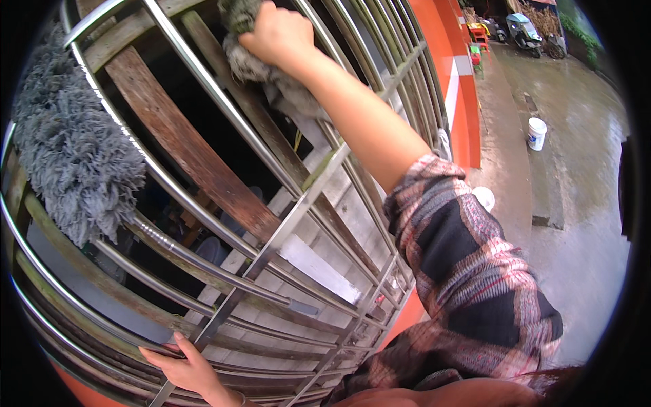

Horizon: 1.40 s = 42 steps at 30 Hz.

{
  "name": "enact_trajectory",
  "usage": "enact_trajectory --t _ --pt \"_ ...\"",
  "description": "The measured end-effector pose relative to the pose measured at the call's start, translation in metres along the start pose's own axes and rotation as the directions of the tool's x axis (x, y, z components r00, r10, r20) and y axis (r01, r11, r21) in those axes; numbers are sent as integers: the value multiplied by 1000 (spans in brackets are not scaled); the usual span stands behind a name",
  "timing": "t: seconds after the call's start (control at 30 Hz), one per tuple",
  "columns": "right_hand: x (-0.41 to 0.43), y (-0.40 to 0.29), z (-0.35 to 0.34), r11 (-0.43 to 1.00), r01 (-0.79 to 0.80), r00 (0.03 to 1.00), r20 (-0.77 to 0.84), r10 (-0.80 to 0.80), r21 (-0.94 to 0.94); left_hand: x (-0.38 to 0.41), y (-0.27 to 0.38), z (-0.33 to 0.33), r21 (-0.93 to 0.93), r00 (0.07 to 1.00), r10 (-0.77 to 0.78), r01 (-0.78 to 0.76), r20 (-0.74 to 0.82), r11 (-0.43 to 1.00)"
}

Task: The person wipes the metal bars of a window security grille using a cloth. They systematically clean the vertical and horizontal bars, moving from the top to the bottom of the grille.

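Observation:
At the top of the view my right hand (285,33) is closed around a dirty, damp-looking grey cloth (249,61), which lies against the bars of a stainless-steel window grille (224,114). Part of the cloth hangs down below the wrist. Lower left, my left hand (190,371) grips a bar of the grille near a flat crosspiece (218,318), its thumb and forefinger spread around the metal. A fluffy grey duster (86,147) rests on the grille at left. Its metal handle (203,264) slants across the bars and ends in a grey grip.
Weathered wooden slats (188,147) stand behind the bars, with a white board (320,267) lower down. Beyond an orange wall (442,56), a white bucket (536,133) stands on wet concrete ground (585,193). A scooter (524,34) is parked farther off, near red stools (478,38).

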State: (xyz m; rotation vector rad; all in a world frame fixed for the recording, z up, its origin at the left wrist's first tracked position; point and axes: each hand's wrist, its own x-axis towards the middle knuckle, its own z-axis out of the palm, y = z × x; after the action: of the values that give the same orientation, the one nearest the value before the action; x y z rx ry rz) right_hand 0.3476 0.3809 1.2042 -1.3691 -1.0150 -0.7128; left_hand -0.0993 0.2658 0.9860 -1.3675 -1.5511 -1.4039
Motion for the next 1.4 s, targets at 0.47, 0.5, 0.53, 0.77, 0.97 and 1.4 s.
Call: enact_trajectory --t 0.47,0.5,0.53,0.77,0.97,1.4 --pt "-203 85 -28 999 18 994 103 -21 28 4 -11 -11 -192 995 34 -15 96 981" --pt "-214 97 -32 995 101 994 31 -101 -20 4 -7 -11 -192 994 31 -10 105 981" --pt "-227 114 -35 996 55 988 148 -44 -72 4 -6 -13 -173 994 27 -8 107 985" --pt "-248 188 -103 900 -427 903 90 420 84 -1 7 2 -126 1000 6 -5 7 992" --pt "-181 89 -91 959 128 981 112 -160 252 0 2 9 -80 996 12 -18 -83 997" --pt "-170 83 -44 609 729 418 502 -757 311 -1 -22 8 -52 994 70 -74 -78 996"
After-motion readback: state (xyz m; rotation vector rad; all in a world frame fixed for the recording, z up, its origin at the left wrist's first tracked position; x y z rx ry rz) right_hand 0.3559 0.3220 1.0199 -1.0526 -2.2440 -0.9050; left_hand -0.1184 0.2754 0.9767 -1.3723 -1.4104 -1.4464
